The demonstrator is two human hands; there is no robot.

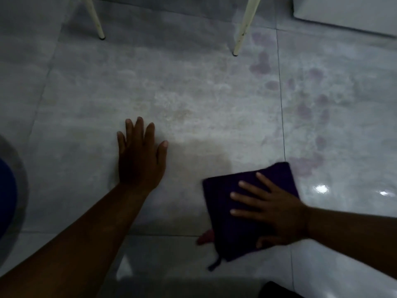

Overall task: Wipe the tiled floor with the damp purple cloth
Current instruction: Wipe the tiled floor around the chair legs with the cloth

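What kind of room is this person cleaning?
Probably a room in a home, perhaps a dining area: glossy grey floor tiles, two slim white furniture legs, and a folded purple cloth pressed down by the right hand.

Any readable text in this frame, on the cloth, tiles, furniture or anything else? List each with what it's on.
None readable. The purple cloth under the right hand shows no label text, though a small loop hangs from its near corner. The tiled floor, white chair legs and left hand carry no markings.

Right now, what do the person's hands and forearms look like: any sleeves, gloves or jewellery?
Both are bare. The left hand and right hand wear no gloves or visible rings, and no sleeve reaches either forearm. The dim light could hide small details.
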